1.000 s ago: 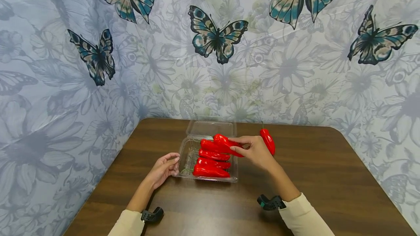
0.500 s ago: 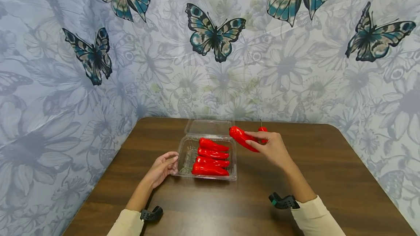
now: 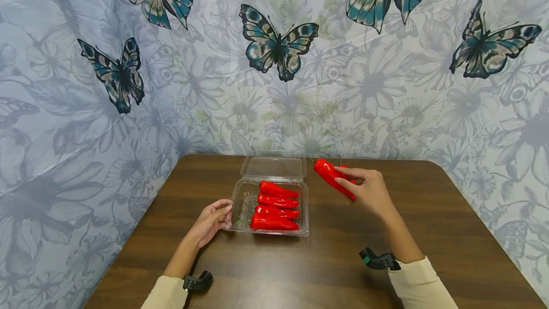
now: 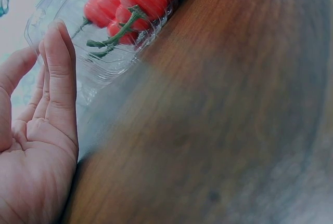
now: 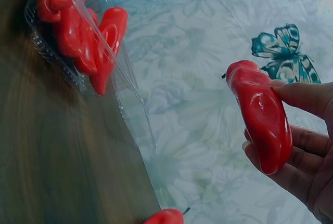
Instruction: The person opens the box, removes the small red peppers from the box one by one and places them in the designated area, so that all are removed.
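Note:
My right hand [image 3: 372,190] holds a glossy red pepper [image 3: 329,174] between thumb and fingers, above the table to the right of a clear plastic container [image 3: 245,204]. In the right wrist view the held pepper [image 5: 261,117] tilts with its narrow end down. Several red peppers [image 3: 276,201] lie side by side in the container, their green stems [image 4: 117,34] toward its left side. At the container's left rim, my left hand [image 3: 210,223] pinches the edge between thumb and fingers. Another red pepper [image 3: 344,167] lies on the table, mostly hidden behind the held one.
The container's hinged lid [image 3: 274,168] lies back toward the wall. A brown wooden table [image 3: 274,271] extends beneath everything, its far edge near a wall covering [image 3: 369,108] with flowers and butterflies. Each wrist wears a black band [image 3: 379,259].
My right hand has lifted one pepper out of the container and carried it to the right, in front of the loose pepper. The left hand has kept its place at the rim.

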`<action>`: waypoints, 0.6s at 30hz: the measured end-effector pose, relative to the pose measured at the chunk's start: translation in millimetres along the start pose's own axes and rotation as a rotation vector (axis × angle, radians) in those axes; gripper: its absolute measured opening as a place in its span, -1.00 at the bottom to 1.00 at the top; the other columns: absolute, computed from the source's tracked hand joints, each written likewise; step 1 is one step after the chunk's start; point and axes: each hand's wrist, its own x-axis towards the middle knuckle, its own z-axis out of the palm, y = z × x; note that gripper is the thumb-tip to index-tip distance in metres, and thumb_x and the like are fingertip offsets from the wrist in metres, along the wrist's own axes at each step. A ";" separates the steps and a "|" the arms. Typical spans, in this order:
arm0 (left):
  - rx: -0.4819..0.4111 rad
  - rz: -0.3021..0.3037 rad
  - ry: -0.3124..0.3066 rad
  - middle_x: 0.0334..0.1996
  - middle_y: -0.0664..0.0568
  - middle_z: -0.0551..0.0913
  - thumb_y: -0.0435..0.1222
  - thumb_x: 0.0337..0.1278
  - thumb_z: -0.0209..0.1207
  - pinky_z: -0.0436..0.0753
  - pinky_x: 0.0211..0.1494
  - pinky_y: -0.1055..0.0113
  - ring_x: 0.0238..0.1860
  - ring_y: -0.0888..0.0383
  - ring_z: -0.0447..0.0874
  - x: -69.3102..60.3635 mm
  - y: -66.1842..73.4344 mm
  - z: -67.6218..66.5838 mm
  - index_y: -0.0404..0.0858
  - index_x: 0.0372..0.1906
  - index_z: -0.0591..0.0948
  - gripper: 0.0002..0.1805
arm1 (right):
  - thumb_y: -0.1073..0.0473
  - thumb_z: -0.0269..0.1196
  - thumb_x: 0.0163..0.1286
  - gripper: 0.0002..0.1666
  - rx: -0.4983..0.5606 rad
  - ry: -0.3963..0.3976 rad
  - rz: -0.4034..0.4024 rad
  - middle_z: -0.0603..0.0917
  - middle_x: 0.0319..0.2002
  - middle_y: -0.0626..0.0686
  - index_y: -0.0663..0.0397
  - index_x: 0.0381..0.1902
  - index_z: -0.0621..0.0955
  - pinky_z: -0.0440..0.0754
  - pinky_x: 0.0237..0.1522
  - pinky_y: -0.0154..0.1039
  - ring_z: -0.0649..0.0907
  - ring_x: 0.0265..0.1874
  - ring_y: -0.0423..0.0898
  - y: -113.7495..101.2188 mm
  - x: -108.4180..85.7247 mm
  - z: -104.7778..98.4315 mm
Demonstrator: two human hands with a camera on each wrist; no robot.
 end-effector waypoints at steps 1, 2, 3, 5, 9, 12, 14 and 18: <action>0.001 0.002 -0.001 -0.46 0.06 0.64 -0.36 0.56 0.02 0.69 -0.41 0.42 -0.51 0.20 0.67 0.0 0.3 -0.2 -0.43 0.17 0.39 -0.73 | 0.14 0.49 0.26 -0.61 -0.003 0.007 -0.002 0.75 -0.01 0.20 0.02 0.06 0.76 0.73 -0.42 -0.33 0.78 -0.32 0.02 0.7 0.6 -1.5; 0.002 0.005 0.000 -0.46 0.06 0.64 -0.36 0.56 0.01 0.69 -0.42 0.42 -0.51 0.20 0.67 0.1 0.5 -0.4 -0.41 0.15 0.40 -0.75 | 0.14 0.49 0.26 -0.62 -0.005 0.014 -0.004 0.76 -0.01 0.18 0.02 0.05 0.77 0.73 -0.37 -0.35 0.78 -0.27 0.03 1.2 1.3 -3.0; 0.000 0.006 0.003 -0.46 0.06 0.64 -0.36 0.56 0.02 0.69 -0.42 0.42 -0.51 0.19 0.68 0.2 0.6 -0.6 -0.39 0.14 0.42 -0.77 | 0.15 0.49 0.27 -0.62 -0.004 0.018 -0.004 0.76 -0.02 0.18 0.03 0.05 0.76 0.72 -0.35 -0.36 0.78 -0.26 0.04 2.2 2.0 -4.9; -0.003 0.010 0.007 -0.46 0.06 0.64 -0.37 0.56 0.02 0.70 -0.42 0.42 -0.52 0.19 0.68 0.6 0.7 -1.0 -0.35 0.11 0.44 -0.81 | 0.15 0.48 0.27 -0.62 0.002 0.024 -0.001 0.76 -0.02 0.17 0.04 0.05 0.76 0.72 -0.36 -0.37 0.79 -0.30 0.01 3.7 3.0 -8.2; -0.011 0.014 0.001 -0.45 0.06 0.65 -0.37 0.56 0.02 0.70 -0.42 0.42 -0.51 0.20 0.67 0.9 0.2 -1.2 -0.32 0.09 0.46 -0.84 | 0.13 0.47 0.29 -0.62 -0.019 0.043 0.011 0.77 -0.02 0.14 0.03 0.06 0.76 0.72 -0.35 -0.39 0.78 -0.30 -0.14 9.2 4.1 -14.3; -0.015 0.015 -0.012 -0.45 0.07 0.64 -0.37 0.56 0.01 0.69 -0.41 0.42 -0.51 0.21 0.67 0.9 -0.7 -1.2 -0.35 0.10 0.43 -0.82 | 0.10 0.47 0.30 -0.62 -0.035 0.060 0.039 0.76 -0.01 0.12 0.01 0.07 0.76 0.70 -0.33 -0.42 0.75 -0.27 -0.22 14.4 3.6 -18.0; -0.018 0.014 -0.013 -0.46 0.07 0.65 -0.37 0.56 0.01 0.69 -0.42 0.42 -0.51 0.20 0.68 1.0 -1.3 -0.9 -0.37 0.11 0.42 -0.80 | 0.07 0.46 0.31 -0.62 -0.042 0.070 0.062 0.76 -0.01 0.13 0.00 0.07 0.76 0.69 -0.32 -0.44 0.74 -0.25 -0.24 18.4 2.7 -20.0; -0.011 0.011 -0.006 -0.47 0.06 0.64 -0.37 0.55 0.02 0.69 -0.43 0.42 -0.51 0.19 0.68 0.5 -0.7 0.2 -0.43 0.14 0.40 -0.76 | 0.04 0.45 0.32 -0.61 -0.049 0.100 0.095 0.77 -0.02 0.15 0.02 0.07 0.76 0.68 -0.32 -0.46 0.72 -0.26 -0.32 26.1 0.8 -22.6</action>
